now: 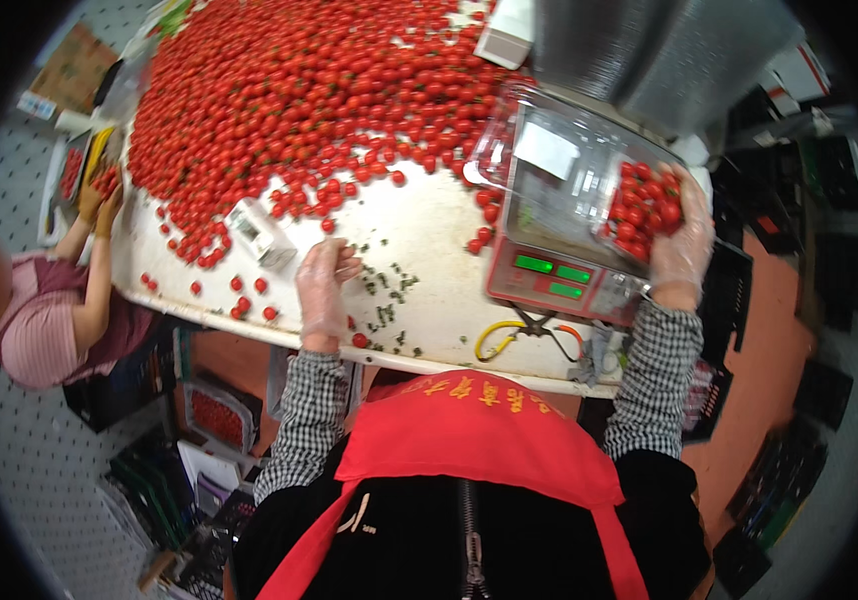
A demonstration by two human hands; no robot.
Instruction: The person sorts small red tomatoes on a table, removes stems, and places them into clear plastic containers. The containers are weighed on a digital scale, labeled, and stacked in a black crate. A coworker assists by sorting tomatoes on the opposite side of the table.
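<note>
My right hand (682,236), in a clear plastic glove, grips the right side of a clear plastic punnet of cherry tomatoes (642,210). The punnet is over the right part of a digital scale (556,210) whose green displays are lit. My left hand (326,281), also gloved, hovers near the table's front edge with loosely bent fingers and nothing visible in them. Loose green tomato stems (387,292) lie just right of it. Beyond it, cherry tomatoes (309,97) cover the far part of the white table (429,225). Stacked clear plastic punnets (492,146) stand at the scale's left edge.
Yellow-and-orange-handled snips (530,330) and a grey rag (594,356) lie before the scale. A small white box (260,232) stands left of my left hand. At far left, a co-worker (61,307) handles tomatoes. Tall stacks of clear packaging (646,60) rise behind the scale.
</note>
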